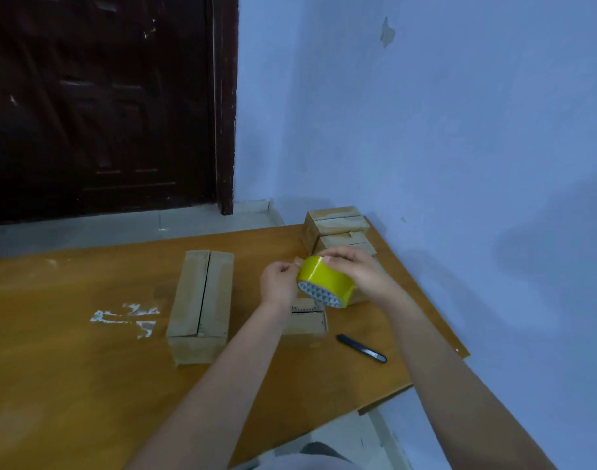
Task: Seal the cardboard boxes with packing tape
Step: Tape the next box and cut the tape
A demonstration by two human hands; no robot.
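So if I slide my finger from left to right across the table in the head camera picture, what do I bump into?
White smears → long cardboard box → left hand → yellow tape roll → right hand → black cutter, lying nearer the front edge.

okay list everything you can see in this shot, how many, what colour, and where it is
tape roll: one, yellow, held above the table between both hands
long box: one, tan cardboard, left of the hands, its top seam untaped
small box: one, tan cardboard, under the left forearm
stacked boxes: at least two, tan cardboard, far corner by the wall
knife: one, black, on the table right of the small box
table: one, brown wood, with white scuffs
door: one, dark brown, behind left
wall: blue, right
left hand: pinches the tape end
right hand: grips the roll
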